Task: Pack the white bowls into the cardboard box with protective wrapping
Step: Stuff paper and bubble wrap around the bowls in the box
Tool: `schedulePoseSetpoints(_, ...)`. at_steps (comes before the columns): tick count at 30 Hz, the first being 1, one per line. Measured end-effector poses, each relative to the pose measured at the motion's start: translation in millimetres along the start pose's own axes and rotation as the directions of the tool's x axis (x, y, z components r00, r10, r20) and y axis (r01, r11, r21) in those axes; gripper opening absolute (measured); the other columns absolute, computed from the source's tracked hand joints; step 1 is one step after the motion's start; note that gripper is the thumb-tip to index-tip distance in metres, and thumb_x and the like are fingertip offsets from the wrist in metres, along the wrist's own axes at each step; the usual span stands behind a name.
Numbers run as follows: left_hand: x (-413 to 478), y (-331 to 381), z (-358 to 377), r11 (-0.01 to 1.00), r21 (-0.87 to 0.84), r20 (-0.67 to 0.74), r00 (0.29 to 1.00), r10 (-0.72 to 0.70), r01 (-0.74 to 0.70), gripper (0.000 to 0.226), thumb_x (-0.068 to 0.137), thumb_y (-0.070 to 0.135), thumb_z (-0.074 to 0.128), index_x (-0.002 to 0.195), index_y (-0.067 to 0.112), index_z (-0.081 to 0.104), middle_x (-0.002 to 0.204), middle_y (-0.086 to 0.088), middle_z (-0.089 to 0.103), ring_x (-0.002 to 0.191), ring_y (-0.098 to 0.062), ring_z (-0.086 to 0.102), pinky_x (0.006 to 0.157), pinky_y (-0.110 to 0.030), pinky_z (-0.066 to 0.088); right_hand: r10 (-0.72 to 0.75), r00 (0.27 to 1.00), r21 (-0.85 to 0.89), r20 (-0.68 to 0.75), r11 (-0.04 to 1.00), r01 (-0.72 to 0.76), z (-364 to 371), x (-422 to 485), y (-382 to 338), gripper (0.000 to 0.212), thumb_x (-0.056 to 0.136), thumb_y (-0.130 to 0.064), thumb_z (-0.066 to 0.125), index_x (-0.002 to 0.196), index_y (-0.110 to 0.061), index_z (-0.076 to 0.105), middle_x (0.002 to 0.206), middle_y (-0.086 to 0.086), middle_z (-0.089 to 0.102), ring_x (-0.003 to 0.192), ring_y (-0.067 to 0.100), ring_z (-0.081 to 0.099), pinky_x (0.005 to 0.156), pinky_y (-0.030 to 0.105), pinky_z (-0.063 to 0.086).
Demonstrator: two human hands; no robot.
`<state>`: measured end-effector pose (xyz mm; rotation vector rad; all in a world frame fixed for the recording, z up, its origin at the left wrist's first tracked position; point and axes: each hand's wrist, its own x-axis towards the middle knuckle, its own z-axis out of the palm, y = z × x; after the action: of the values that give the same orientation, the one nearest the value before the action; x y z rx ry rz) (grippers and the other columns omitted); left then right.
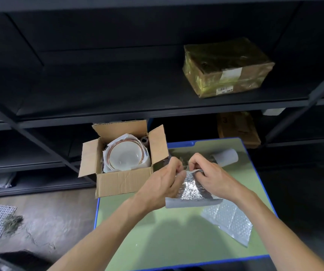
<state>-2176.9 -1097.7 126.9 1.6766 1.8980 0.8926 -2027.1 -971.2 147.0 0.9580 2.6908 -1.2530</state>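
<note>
Open cardboard box (122, 182) on the tabletop (167, 241) holds a paper-nested white bowl (125, 156); left hand (163, 182) and right hand (215, 178), fingers (196, 162) curled, pinch a foil sheet (194, 192).

Cardboard box (124, 182) on the far left corner of the table (157, 241). A bowl (125, 156) sits inside the box. Right of the box, left hand (165, 180) and right hand (210, 173) side by side, both pinching the far edge of a foil sheet (192, 192) above the table. Bubble wrap (229, 222) lies on the table, right of the sheet. A roll (228, 157) lies behind the hands. Parcel (227, 67) on the shelf (118, 106) beyond.
</note>
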Motion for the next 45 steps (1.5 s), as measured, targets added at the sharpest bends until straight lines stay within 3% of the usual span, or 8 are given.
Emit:
schedulePoseSetpoints(5,-0.4,-2.7,-3.0,1.0,-0.006,-0.051,0.998,0.029,-0.029,0.007,0.098,0.013,0.048,0.096,0.014,0.042,0.075,0.006,0.046,0.065,-0.013,0.039,0.059,-0.037,0.038,0.01,0.999,0.02,0.047,1.0,-0.011,-0.9,2.6,-2.8,0.022,0.087,-0.012,0.047,0.095,-0.033,0.042,0.08,0.001,0.056,0.069,0.018,0.045,0.068,0.041,0.043)
schedulePoseSetpoints(10,-1.6,-4.2,-3.0,0.999,-0.031,-0.087,0.996,0.021,-0.024,0.011,0.099,0.016,0.052,0.108,0.012,0.049,0.089,0.004,0.059,0.082,-0.018,0.054,0.072,-0.037,0.046,0.011,0.997,0.042,0.072,0.999,-0.014,-3.7,0.7,-0.6,0.03,0.084,-0.046,0.069,0.098,-0.035,0.045,0.092,-0.013,0.063,0.087,0.006,0.059,0.083,0.035,0.049)
schedulePoseSetpoints(15,1.1,-2.0,-4.0,0.999,-0.047,-0.068,0.997,0.019,-0.023,0.014,0.094,0.022,0.062,0.104,0.018,0.053,0.089,0.01,0.059,0.08,-0.007,0.052,0.068,-0.022,0.04,-0.065,0.998,0.072,-0.025,0.995,0.066,-8.4,1.2,0.8,0.019,0.089,-0.034,0.07,0.098,-0.04,0.055,0.092,-0.017,0.067,0.089,0.004,0.061,0.081,0.036,0.051)
schedulePoseSetpoints(23,4.7,4.8,-3.8,1.0,-0.029,-0.037,0.999,0.008,-0.009,0.021,0.089,0.006,0.054,0.097,0.019,0.041,0.074,0.001,0.055,0.066,-0.022,0.044,0.062,-0.04,0.042,-0.07,0.997,0.088,-0.035,0.993,0.073,-12.6,-2.5,0.4,0.013,0.09,-0.022,0.064,0.094,-0.03,0.055,0.083,-0.013,0.069,0.079,0.01,0.06,0.078,0.037,0.049)
schedulePoseSetpoints(30,6.8,0.3,-5.7,0.998,-0.064,-0.044,0.999,-0.006,0.003,0.03,0.077,-0.005,0.057,0.092,0.019,0.05,0.085,0.013,0.056,0.079,-0.001,0.051,0.068,-0.019,0.042,-0.109,0.993,0.196,0.043,0.976,0.099,-16.0,0.5,3.9,0.017,0.088,-0.031,0.072,0.094,-0.025,0.058,0.088,-0.008,0.063,0.081,0.012,0.058,0.08,0.036,0.048)
schedulePoseSetpoints(37,5.1,-0.5,-7.4,0.977,-0.197,0.003,0.997,-0.077,0.076,0.014,0.092,0.033,0.066,0.094,0.027,0.053,0.088,0.009,0.058,0.08,-0.013,0.052,0.071,-0.029,0.044,-0.071,0.997,0.204,-0.022,0.976,0.074,-16.5,5.2,4.6,0.026,0.084,-0.026,0.074,0.101,-0.036,0.058,0.096,-0.014,0.068,0.094,0.005,0.062,0.086,0.031,0.05)
schedulePoseSetpoints(42,3.9,-3.7,-9.9,0.929,-0.324,-0.001,0.982,-0.189,0.178,0.018,0.09,0.021,0.067,0.1,0.028,0.053,0.085,0.01,0.062,0.074,-0.011,0.056,0.067,-0.032,0.047,-0.089,0.995,0.151,-0.033,0.984,0.093,-14.5,11.4,2.2,0.021,0.084,-0.019,0.071,0.092,-0.034,0.059,0.09,-0.016,0.065,0.081,0.007,0.059,0.08,0.034,0.05)
schedulePoseSetpoints(45,5.7,-6.5,-11.8,0.941,-0.289,-0.043,0.98,-0.194,0.174,0.023,0.084,0.011,0.067,0.091,0.028,0.053,0.083,0.009,0.059,0.076,-0.012,0.054,0.067,-0.031,0.045,-0.088,0.996,0.152,0.0,0.984,0.087,-13.5,12.0,0.2,0.021,0.085,-0.036,0.073,0.095,-0.032,0.055,0.089,-0.015,0.062,0.077,0.01,0.056,0.076,0.035,0.049)
